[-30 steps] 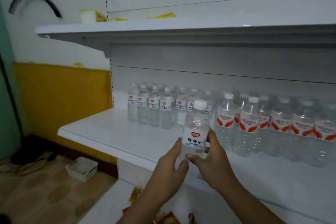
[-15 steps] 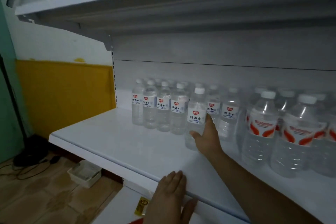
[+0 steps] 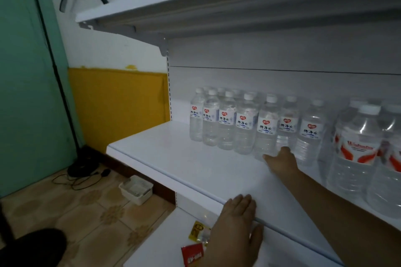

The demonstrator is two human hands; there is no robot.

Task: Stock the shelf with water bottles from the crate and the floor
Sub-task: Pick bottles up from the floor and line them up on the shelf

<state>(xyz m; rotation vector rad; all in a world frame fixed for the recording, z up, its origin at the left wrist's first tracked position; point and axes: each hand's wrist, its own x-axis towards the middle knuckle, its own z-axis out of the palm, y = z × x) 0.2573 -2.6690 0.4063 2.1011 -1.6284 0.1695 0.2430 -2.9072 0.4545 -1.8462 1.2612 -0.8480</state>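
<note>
A small water bottle with a white cap and red-heart label stands upright on the white shelf, in the front row of several like small bottles. My right hand reaches in from the lower right, thumb and fingers around that bottle's base. My left hand lies flat on the shelf's front edge, fingers spread and holding nothing. Larger bottles with red-and-white labels stand to the right. No crate is in view.
An upper shelf overhangs the bottles. On the lower shelf lie a red packet and a yellow packet. On the tiled floor are a white basket and a black stand base with cables.
A second ago both hands held the bottle in front of the shelf. The right hand set it into the front row and slid down to its base; the left hand dropped to the shelf edge.
</note>
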